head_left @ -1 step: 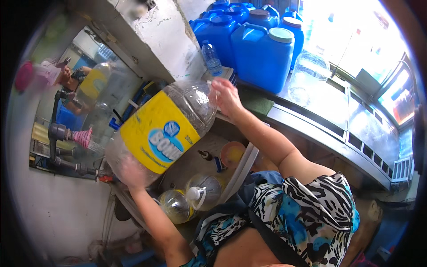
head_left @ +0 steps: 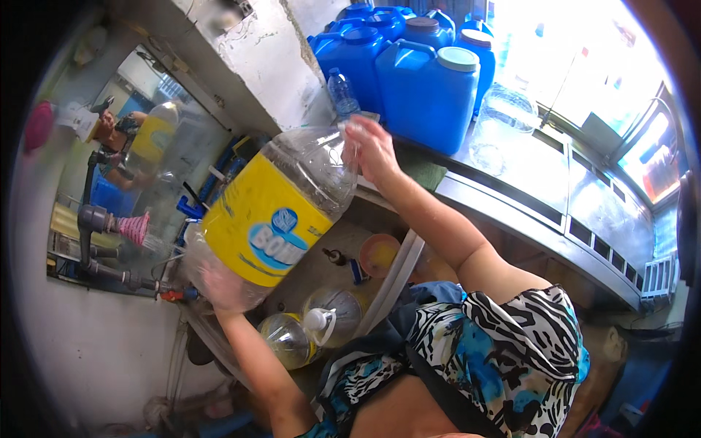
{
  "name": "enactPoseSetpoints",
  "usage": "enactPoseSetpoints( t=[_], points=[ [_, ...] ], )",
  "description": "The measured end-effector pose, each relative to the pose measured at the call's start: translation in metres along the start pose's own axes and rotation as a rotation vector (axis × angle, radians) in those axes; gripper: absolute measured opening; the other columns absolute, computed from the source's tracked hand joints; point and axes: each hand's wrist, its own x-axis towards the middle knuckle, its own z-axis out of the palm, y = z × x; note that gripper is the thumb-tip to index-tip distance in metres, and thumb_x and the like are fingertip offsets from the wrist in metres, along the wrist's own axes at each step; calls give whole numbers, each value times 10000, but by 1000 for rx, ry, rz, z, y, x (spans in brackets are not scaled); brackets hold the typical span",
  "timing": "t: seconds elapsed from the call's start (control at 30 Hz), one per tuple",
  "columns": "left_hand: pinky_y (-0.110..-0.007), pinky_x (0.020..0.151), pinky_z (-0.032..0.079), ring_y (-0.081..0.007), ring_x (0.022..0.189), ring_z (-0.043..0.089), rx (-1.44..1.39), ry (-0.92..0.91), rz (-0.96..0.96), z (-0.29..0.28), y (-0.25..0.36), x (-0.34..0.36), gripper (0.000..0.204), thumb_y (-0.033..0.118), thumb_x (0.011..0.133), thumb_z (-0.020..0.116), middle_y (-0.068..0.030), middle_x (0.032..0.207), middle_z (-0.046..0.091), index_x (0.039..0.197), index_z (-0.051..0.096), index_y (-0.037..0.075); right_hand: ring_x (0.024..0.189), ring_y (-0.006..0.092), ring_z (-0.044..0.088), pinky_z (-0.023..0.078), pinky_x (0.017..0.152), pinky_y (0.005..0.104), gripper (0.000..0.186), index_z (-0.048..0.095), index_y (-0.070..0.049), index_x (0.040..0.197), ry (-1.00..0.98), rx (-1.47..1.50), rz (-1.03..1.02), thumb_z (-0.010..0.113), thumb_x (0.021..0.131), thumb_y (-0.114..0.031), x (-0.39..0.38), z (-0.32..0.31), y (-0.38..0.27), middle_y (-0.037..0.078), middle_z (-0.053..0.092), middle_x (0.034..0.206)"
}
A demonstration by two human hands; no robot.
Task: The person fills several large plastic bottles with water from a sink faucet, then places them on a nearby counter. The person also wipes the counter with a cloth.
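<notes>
A large clear plastic jug (head_left: 310, 164) with a yellow label is held tilted above the sink (head_left: 343, 232), its neck toward the upper right. My right hand (head_left: 371, 150) is closed round the neck end. At the lower left my left hand (head_left: 225, 286) supports the base; its fingers are partly hidden and blurred by the plastic. Below the jug, two more clear jugs stand in the sink, one with a white cap and handle (head_left: 332, 314) and one with a yellow label (head_left: 288, 339).
Several blue jerrycans (head_left: 427, 95) stand on the metal counter (head_left: 537, 171), beside a small clear bottle (head_left: 341, 91) and a large clear container (head_left: 504, 120). Grey pipes (head_left: 93, 219) and a mirror (head_left: 157, 95) are on the left wall. An orange bowl (head_left: 379, 254) sits in the sink.
The jug has shifted slightly right and down at its label, with both hands still on it.
</notes>
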Motion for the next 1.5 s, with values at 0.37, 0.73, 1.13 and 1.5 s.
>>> enactPoseSetpoints(
  t=[0.37, 0.73, 1.13, 1.5],
  points=[
    [-246, 330, 213, -67, 393, 268, -62, 879, -127, -152, -7, 64, 295, 369, 1014, 502, 92, 530, 350, 1020, 672, 127, 976, 196, 668, 513, 903, 318, 547, 595, -139, 1325, -14, -1135, -733, 768, 826, -281, -34, -8, -312, 102, 703, 1073],
    [-320, 728, 481, -203, 818, 627, 1248, 700, -721, -129, -32, 40, 673, 553, 801, 703, -94, 929, 677, 1180, 615, 5, 926, 248, 682, 517, 839, 334, 825, 541, -42, 1345, 812, -1842, -418, 863, 611, -235, -43, -225, -384, 148, 704, 974],
    [-404, 1104, 368, -324, 1364, 414, 1635, -117, -1054, -21, -39, -39, 1124, 497, 499, 929, -206, 1483, 405, 1415, 462, 43, 1176, 369, 564, 452, 983, 394, 634, 609, 20, 1187, 1239, -1835, -782, 816, 713, -346, -12, -400, -345, 227, 590, 1274],
    [-391, 1092, 369, -356, 1319, 460, 1649, -182, -1076, -14, -69, -92, 1172, 362, 402, 949, -230, 1411, 491, 1429, 459, 85, 1300, 432, 470, 446, 988, 561, 550, 369, -178, 1477, 1171, -2582, 98, 417, 933, -240, -8, -305, -328, 236, 169, 1584]
  ],
)
